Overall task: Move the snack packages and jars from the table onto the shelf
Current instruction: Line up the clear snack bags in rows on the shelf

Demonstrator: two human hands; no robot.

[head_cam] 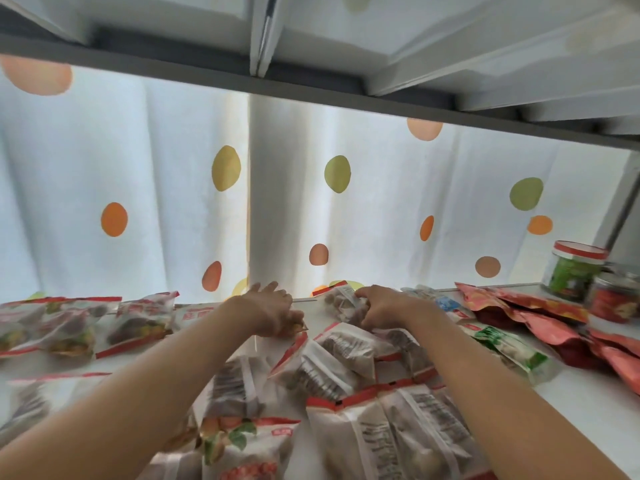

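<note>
Many clear snack packages with red strips lie across the white shelf (588, 400). My left hand (273, 310) reaches to the back of the shelf and its fingers curl on a package (294, 329) under it. My right hand (379, 308) pinches another clear package (341, 301) of brown snacks near the back edge. More such packages (332, 368) are piled between my forearms. Red foil packages (540, 317) and a green-and-white package (509, 348) lie to the right. A green jar with a red lid (573, 270) and a smaller red jar (613, 299) stand at the far right.
A white curtain (173, 188) with coloured dots hangs behind the shelf. The underside of an upper shelf (311, 88) runs close overhead. More packages (69, 327) lie at the left. A bare strip of shelf shows at the right front.
</note>
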